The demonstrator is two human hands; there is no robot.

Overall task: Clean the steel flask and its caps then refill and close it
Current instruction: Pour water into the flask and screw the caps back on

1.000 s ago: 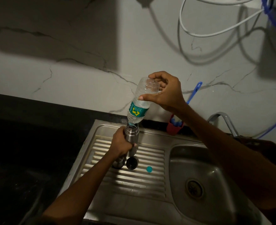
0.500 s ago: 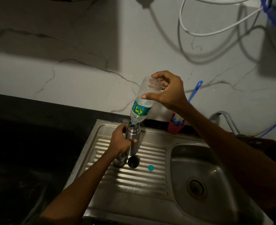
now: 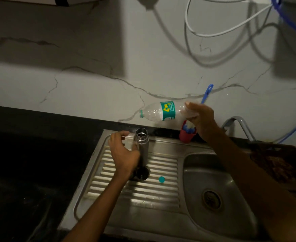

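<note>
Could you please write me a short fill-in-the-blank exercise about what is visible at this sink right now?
1. The right hand holds the clear plastic bottle with a ____ label.
2. The steel flask stands on the ribbed drainboard with its mouth ____.
3. The small round teal bottle cap lies on the ____.

Missing words: green; open; drainboard

Dim, hard shadows on the wall [image 3: 91,49], slight motion blur.
</note>
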